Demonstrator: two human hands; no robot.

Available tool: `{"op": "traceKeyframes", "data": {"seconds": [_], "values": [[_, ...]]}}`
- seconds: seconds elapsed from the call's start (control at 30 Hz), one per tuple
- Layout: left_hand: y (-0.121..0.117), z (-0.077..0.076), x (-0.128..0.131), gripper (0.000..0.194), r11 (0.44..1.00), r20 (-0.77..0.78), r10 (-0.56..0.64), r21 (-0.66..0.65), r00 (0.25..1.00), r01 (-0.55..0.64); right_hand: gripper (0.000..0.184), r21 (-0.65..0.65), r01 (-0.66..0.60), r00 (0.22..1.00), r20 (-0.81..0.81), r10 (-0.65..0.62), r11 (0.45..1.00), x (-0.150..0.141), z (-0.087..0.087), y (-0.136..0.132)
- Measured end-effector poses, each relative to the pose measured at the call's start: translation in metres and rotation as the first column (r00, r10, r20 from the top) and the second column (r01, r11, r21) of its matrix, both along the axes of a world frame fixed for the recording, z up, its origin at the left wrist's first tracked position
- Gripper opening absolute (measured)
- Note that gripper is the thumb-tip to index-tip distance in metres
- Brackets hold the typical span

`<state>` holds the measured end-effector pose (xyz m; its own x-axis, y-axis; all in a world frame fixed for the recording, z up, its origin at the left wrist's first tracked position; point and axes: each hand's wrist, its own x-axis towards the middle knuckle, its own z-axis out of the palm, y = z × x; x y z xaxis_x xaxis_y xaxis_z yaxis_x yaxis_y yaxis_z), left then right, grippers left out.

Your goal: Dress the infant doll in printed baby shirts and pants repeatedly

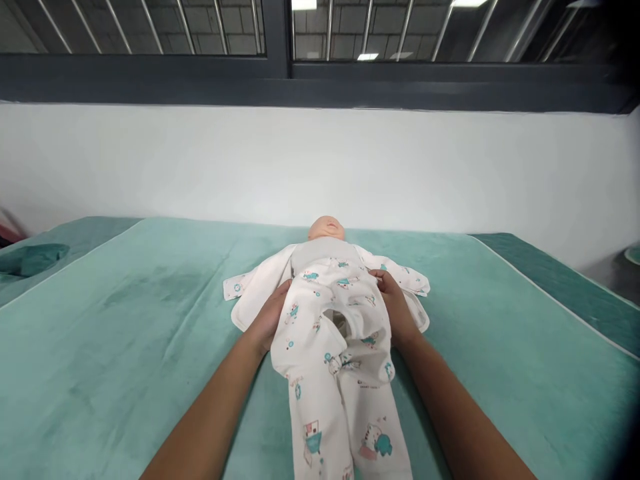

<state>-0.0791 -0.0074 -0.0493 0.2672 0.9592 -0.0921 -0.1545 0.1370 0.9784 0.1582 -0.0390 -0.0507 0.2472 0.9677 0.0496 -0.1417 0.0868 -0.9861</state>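
Note:
A baby doll (327, 228) lies on its back, its head toward the wall. White printed baby trousers (314, 360) with an opening at the crotch cover its lower body, the legs stretching toward me. Under the doll a white baby jacket (260, 287) lies spread open, a sleeve out to each side. My left hand (273, 315) grips the left edge of the trousers near the waist, its fingertips partly hidden by the cloth. On the opposite side my right hand (393, 303) is closed at the trousers' right edge, fingers bent near the waistband.
A green cloth (165, 347) with some creases covers the table. Darker green cloth (560, 280) shows at the right side, and a folded dark green piece (35, 259) lies at the far left. Behind stand a white wall (200, 160) and a dark window frame (150, 80).

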Motion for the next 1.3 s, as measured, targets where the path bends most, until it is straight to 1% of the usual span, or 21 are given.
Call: {"op": "traceKeyframes", "data": {"seconds": [0.1,0.23,0.27,0.33,0.47,0.53,0.6,0.67,0.73,0.8,0.87,0.93,1.0,1.03,1.1,1.17,1.23,1.3], "values": [[-0.003,0.007,0.007,0.039,0.997,-0.052,0.060,0.047,0.997,-0.057,0.032,0.024,-0.029,0.999,0.015,0.028,0.999,-0.001,0.003,0.004],[-0.007,0.016,0.012,0.033,0.978,-0.101,0.163,0.144,0.981,-0.148,0.029,0.043,-0.111,0.992,-0.047,0.113,0.993,0.000,0.003,0.008],[-0.008,0.017,0.012,0.030,0.971,-0.106,0.188,0.169,0.976,-0.168,0.027,0.038,-0.108,0.992,-0.063,0.110,0.993,0.001,0.003,0.008],[-0.007,0.017,0.013,0.026,0.963,-0.107,0.200,0.206,0.974,-0.175,0.023,0.018,-0.072,0.994,-0.079,0.074,0.997,0.001,0.004,0.006],[-0.001,0.006,0.010,0.023,0.971,-0.093,0.140,0.210,0.986,-0.117,0.018,0.017,-0.014,0.997,-0.073,0.015,1.000,0.000,0.006,0.000],[0.001,-0.001,0.008,0.022,0.967,-0.108,0.148,0.226,0.983,-0.120,0.021,0.019,-0.019,0.997,-0.079,0.020,1.000,-0.001,0.004,-0.001],[0.003,-0.007,0.006,0.021,0.951,-0.105,0.175,0.274,0.979,-0.141,0.026,0.024,-0.029,0.997,-0.073,0.030,0.999,-0.001,-0.001,0.000],[0.006,-0.013,0.006,0.022,0.940,-0.084,0.193,0.303,0.978,-0.160,0.025,0.037,-0.028,0.998,-0.053,0.030,0.999,0.000,-0.008,0.004],[0.011,-0.017,0.007,0.024,0.939,-0.079,0.221,0.287,0.972,-0.190,0.025,0.029,0.004,1.000,-0.014,-0.004,1.000,0.001,-0.013,0.009],[0.019,-0.022,0.009,0.025,0.943,-0.088,0.250,0.249,0.964,-0.222,0.028,-0.012,0.057,0.998,0.037,-0.057,0.998,0.004,-0.016,0.015],[0.026,-0.025,0.010,0.025,0.942,-0.084,0.272,0.227,0.959,-0.248,0.030,-0.042,0.104,0.992,0.081,-0.101,0.994,0.005,-0.018,0.020],[0.030,-0.027,0.010,0.024,0.936,-0.069,0.289,0.230,0.955,-0.266,0.031,-0.043,0.131,0.987,0.095,-0.127,0.990,0.005,-0.019,0.023],[0.031,-0.027,0.009,0.025,0.924,-0.050,0.298,0.268,0.953,-0.275,0.029,0.014,0.146,0.980,0.132,-0.147,0.989,0.004,-0.017,0.022],[0.030,-0.026,0.008,0.025,0.914,-0.041,0.296,0.302,0.954,-0.270,0.027,0.071,0.146,0.974,0.162,-0.156,0.987,0.003,-0.015,0.021],[0.027,-0.022,0.006,0.024,0.882,-0.034,0.282,0.401,0.959,-0.246,0.020,0.204,0.109,0.963,0.221,-0.155,0.973,0.002,-0.011,0.018],[0.025,-0.017,0.005,0.019,0.849,-0.046,0.270,0.482,0.962,-0.216,0.014,0.301,0.052,0.962,0.241,-0.129,0.952,0.002,-0.008,0.016],[0.023,-0.012,0.002,0.017,0.845,-0.070,0.249,0.503,0.966,-0.182,0.012,0.321,-0.008,0.965,0.250,-0.077,0.947,0.005,-0.005,0.015],[0.022,-0.007,0.000,0.017,0.866,-0.105,0.200,0.485,0.974,-0.126,0.013,0.293,-0.083,0.962,0.271,0.000,0.953,0.007,-0.004,0.015]]}}
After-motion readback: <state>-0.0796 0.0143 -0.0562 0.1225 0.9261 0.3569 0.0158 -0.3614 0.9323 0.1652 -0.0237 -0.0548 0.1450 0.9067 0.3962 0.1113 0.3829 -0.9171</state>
